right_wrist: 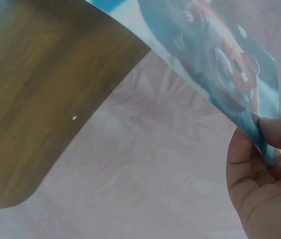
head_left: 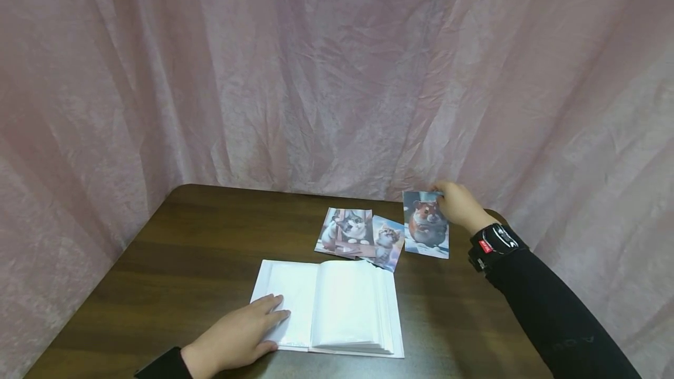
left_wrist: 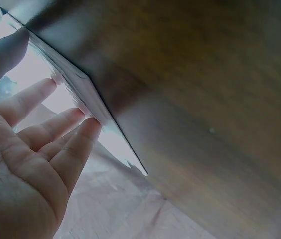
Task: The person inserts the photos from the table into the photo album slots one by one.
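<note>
An open photo album with blank white pages lies near the front of the table. My left hand rests on the lower left of its left page, fingers spread; the left wrist view shows the album edge by the fingertips. At the back right, my right hand pinches a hamster photo card by its upper right corner. In the right wrist view the thumb lies on the face of the card, with fingers behind it, and the card bends slightly.
Left of the hamster card, several overlapping cat photo cards lie behind the album, among them a grey-and-white cat card and a kitten card. The brown wooden table ends at a pink curtain.
</note>
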Available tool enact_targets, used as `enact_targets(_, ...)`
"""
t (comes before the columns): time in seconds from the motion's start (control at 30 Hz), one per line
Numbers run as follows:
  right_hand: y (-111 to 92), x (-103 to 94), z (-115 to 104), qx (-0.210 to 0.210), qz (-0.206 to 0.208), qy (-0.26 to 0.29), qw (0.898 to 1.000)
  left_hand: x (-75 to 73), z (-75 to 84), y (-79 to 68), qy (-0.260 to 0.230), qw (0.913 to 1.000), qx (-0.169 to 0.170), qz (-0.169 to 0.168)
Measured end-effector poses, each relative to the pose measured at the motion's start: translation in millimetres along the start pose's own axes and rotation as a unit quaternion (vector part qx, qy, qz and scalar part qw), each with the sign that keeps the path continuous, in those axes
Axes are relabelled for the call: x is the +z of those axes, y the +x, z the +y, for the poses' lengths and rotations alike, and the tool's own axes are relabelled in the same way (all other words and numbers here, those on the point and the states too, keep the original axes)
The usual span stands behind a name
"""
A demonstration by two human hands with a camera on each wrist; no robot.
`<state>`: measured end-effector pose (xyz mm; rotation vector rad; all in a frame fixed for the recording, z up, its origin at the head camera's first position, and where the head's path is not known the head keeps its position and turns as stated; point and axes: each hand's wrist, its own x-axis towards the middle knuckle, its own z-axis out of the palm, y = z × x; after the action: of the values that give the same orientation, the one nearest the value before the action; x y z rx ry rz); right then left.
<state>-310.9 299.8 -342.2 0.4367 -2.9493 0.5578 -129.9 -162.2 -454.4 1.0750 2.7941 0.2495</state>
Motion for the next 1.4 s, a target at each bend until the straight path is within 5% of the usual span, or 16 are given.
enact_targets(0.73,21,0.5,-56,-0.021,-0.010,0.072,0.997,-0.9,5.8,1.7,0.020,0.9997,0.003,-0.011)
enact_targets(1.4,40,48.9,-106,-0.025,-0.042,0.177,0.983,-0.4,11.9,2.7,0.052,0.9985,0.006,-0.014)
